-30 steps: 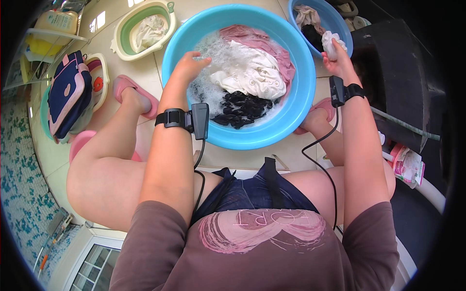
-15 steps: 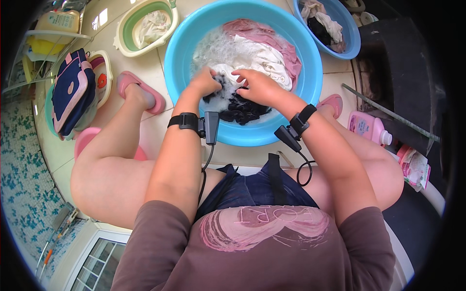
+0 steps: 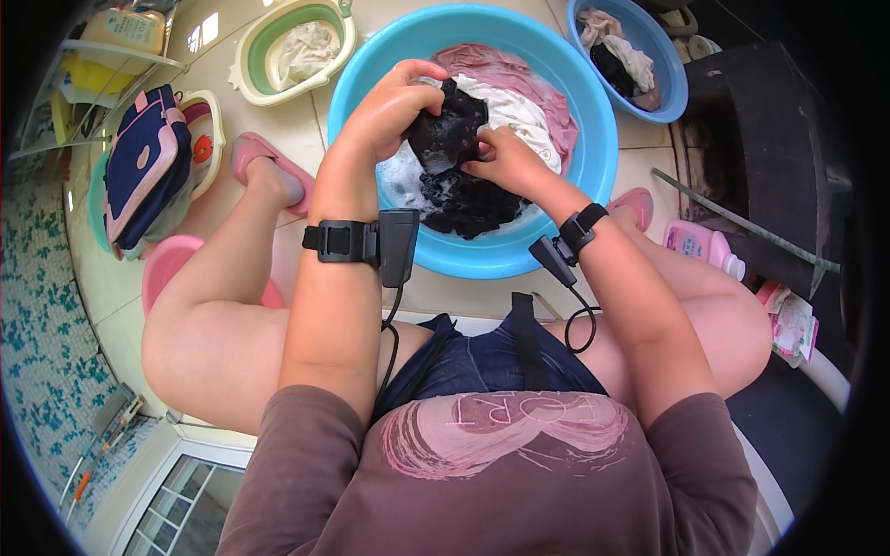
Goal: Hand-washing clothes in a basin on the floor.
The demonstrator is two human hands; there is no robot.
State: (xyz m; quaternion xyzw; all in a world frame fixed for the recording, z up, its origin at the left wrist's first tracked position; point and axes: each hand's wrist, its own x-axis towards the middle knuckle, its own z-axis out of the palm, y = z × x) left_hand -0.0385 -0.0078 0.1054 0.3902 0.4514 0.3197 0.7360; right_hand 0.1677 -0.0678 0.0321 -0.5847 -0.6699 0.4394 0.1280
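My left hand (image 3: 404, 107) grips the upper end of a wet black garment (image 3: 450, 125), raised over the suds in the large blue basin (image 3: 589, 162). My right hand (image 3: 501, 159) pinches the same garment at its lower right. More black fabric (image 3: 477, 206) lies in the foamy water below, with a white patterned garment (image 3: 514, 116) and pink fabric (image 3: 556, 111) behind it.
A green basin (image 3: 255, 79) with white cloth is at the back left, a smaller blue basin (image 3: 672, 97) with clothes at the back right. Left are a navy-pink bag (image 3: 139, 171) and pink bucket (image 3: 162, 264); right, pink bottles (image 3: 695, 241), a hose (image 3: 746, 218) and dark structure.
My right hand left a white cloth in the back-right basin and came into the large basin. My left hand then took hold of black fabric and raised it up and away from me.
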